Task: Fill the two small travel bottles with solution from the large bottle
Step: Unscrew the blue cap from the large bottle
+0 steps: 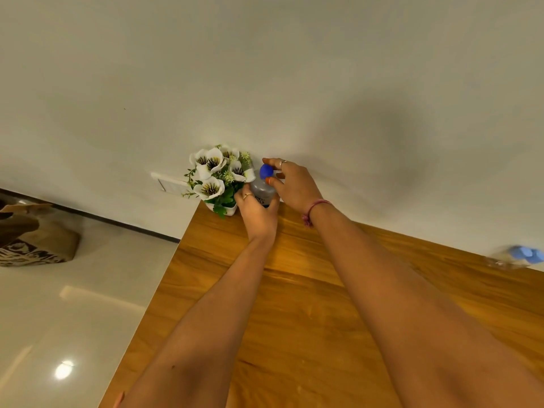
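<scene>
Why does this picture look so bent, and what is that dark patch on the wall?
Head view: the wide lens bows the table edge and stretches the forearms. The dark patch looks like a soft shadow, probably the person's. A lamp glares off the floor. The small bottles at the right edge are smeared; the large bottle and flowers are sharper.

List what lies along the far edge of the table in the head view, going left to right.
Flower pot → left hand gripping the large bottle → right hand on its blue cap → two small travel bottles at the far right edge.
</scene>
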Demonstrator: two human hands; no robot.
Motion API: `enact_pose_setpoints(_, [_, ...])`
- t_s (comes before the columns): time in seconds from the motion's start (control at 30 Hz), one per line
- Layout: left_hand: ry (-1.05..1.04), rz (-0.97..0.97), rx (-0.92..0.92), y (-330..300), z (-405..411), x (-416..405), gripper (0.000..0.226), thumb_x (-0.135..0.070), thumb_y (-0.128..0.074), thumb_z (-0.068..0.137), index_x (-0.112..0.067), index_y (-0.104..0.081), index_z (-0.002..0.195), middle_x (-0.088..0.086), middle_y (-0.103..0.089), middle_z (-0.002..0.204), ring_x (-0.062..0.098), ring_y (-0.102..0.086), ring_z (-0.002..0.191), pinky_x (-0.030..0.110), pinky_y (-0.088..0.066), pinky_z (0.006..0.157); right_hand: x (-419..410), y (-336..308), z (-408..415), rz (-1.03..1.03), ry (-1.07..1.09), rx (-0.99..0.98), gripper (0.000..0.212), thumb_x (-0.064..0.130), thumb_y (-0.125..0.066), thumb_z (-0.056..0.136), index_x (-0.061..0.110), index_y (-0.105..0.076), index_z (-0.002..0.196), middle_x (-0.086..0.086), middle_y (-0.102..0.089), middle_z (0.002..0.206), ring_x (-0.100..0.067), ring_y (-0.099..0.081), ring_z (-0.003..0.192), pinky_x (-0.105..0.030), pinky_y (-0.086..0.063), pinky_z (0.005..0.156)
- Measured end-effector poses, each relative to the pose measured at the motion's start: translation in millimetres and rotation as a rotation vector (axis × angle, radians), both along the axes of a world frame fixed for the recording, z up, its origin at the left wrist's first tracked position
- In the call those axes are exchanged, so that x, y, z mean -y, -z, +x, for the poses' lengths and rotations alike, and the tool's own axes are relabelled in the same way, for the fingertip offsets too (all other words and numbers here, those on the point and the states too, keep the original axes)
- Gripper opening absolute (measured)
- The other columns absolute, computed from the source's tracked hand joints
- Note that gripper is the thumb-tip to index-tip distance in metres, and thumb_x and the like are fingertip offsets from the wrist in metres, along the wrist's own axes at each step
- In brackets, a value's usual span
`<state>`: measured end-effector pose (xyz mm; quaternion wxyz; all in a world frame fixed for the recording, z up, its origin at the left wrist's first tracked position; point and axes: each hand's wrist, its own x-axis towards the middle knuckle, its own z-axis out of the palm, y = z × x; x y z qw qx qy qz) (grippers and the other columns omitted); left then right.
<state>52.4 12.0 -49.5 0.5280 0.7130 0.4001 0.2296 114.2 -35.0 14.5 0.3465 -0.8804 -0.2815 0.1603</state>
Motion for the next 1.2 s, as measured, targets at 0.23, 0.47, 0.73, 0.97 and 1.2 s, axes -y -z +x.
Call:
enact_pose_setpoints(0.23, [0.054,0.024,-0.033,-6,0,13,0.071,-0.018,-0.079,0.073,-0.002,-0.044,0.134,0.013,-0.042,0.130,0.023,-0.045,0.120,0.024,-0.033,0.103,22,-1,-4,0.046,0.106,-0.057,0.037,0.006,-0.058,0.090,0.020,-0.057,0.124,-0.005,-0.060,0.123,-0.022,-0.057,0.111,-0.038,-0.047,0.099])
enact_pose_setpoints(0.47, [0.150,-0.001,-0.039,-14,-23,53,0.075,-0.023,-0.083,0.067,-0.004,-0.045,0.128,0.008,-0.051,0.123,0.013,-0.049,0.106,0.016,-0.038,0.085,80,-14,-22,0.013,0.072,-0.062,0.035,0.008,-0.060,0.089,0.020,-0.058,0.122,-0.002,-0.061,0.122,-0.019,-0.057,0.110,-0.030,-0.046,0.095])
enact_pose_setpoints(0.73, [0.237,-0.078,-0.022,-27,-81,134,0.078,-0.026,-0.087,0.062,-0.010,-0.041,0.123,-0.004,-0.052,0.105,0.012,-0.056,0.092,0.016,-0.047,0.072,177,-35,-67,-0.027,-0.014,-0.138,0.036,0.009,-0.064,0.086,0.019,-0.059,0.120,0.001,-0.062,0.119,-0.011,-0.058,0.101,-0.023,-0.047,0.091])
enact_pose_setpoints(0.97, [0.313,0.001,-0.102,-22,-123,214,0.082,-0.033,-0.086,0.060,-0.011,-0.047,0.129,0.003,-0.053,0.121,0.015,-0.053,0.105,0.030,-0.050,0.091,259,-41,-116,-0.102,-0.067,-0.113,0.035,0.009,-0.063,0.085,0.021,-0.060,0.118,0.003,-0.063,0.117,-0.013,-0.060,0.105,-0.028,-0.048,0.093])
enact_pose_setpoints(1.2, [0.393,0.033,-0.107,-22,-157,271,0.074,-0.032,-0.088,0.056,-0.010,-0.052,0.116,-0.001,-0.049,0.109,0.012,-0.049,0.097,0.022,-0.044,0.080,326,-40,-151,-0.104,-0.042,-0.135,0.035,0.008,-0.064,0.085,0.020,-0.060,0.117,0.004,-0.063,0.119,-0.009,-0.058,0.103,-0.020,-0.044,0.088])
